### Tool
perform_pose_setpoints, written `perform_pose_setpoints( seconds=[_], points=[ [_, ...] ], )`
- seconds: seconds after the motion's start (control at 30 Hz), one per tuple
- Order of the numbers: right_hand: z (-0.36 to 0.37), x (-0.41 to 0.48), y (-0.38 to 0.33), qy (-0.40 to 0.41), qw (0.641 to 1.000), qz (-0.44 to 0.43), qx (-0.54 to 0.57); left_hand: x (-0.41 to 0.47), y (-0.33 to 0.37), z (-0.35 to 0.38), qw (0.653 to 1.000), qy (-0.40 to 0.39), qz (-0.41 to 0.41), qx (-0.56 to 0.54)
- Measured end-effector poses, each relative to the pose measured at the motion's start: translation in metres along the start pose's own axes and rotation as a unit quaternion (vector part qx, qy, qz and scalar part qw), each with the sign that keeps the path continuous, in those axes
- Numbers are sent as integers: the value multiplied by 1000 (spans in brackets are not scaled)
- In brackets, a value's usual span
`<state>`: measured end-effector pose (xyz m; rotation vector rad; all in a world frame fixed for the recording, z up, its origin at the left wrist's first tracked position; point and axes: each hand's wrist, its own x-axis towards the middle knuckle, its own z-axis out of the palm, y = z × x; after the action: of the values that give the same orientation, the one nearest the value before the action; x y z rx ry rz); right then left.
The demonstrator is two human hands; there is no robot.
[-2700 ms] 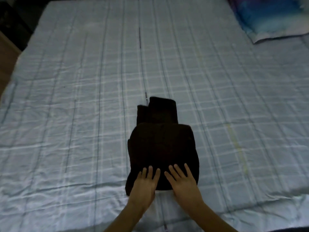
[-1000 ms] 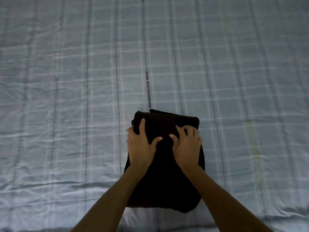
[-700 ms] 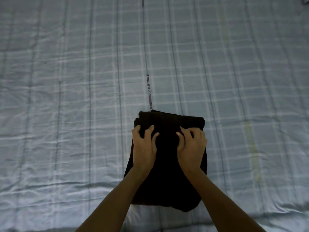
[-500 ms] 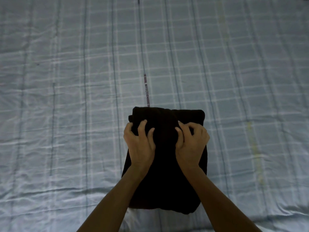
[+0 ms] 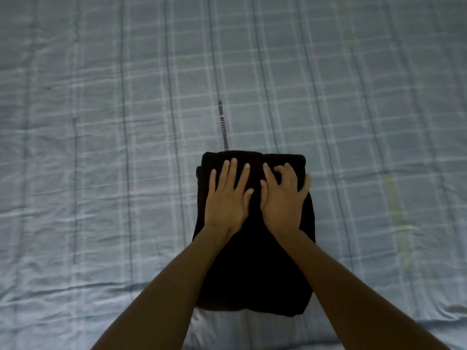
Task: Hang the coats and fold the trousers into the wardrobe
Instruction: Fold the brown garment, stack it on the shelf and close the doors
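Head view: a dark pair of trousers lies folded into a compact, thick rectangle on the bed, close to its near edge, on the checked sheet. A printed strip on the sheet runs away from the bundle's far edge. The left hand rests flat on the far half of the bundle, fingers straight and spread, pressing the cloth down. The right hand sits just beside it, its fingers bent and its little finger at the bundle's right side; whether it pinches a fold or only presses, I cannot tell. The folding looks almost finished, with only smoothing left. The trousers have yet to go into the wardrobe, which is not in view. No coats show, so that part cannot be judged.
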<state>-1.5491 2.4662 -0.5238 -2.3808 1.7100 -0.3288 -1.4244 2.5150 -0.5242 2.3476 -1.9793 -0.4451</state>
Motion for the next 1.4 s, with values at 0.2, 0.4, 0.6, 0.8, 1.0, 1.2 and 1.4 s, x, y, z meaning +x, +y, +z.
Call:
perform_pose_setpoints(
  seconds=[0.2,0.4,0.6,0.8,1.0,1.2,1.4],
  points=[
    [-71,-71,-20,-33,990,-111,77,-70,8,-56,998,-2,22,-65],
    [-82,-187,-9,-146,977,-152,-19,-200,1,-32,992,-5,106,-64],
    [-47,-192,-6,-211,959,-124,-140,-193,5,12,995,-45,73,58],
    [-5,-153,-6,-183,960,-141,-160,-148,-2,45,997,-33,45,61],
    [-6,-135,1,-174,970,-138,-101,-136,3,44,1000,-21,14,16],
    [-24,-131,4,-149,977,-104,-114,-137,10,30,996,33,58,53],
    [-14,-121,15,-161,976,-129,-69,-125,23,39,997,18,39,68]
  ],
)
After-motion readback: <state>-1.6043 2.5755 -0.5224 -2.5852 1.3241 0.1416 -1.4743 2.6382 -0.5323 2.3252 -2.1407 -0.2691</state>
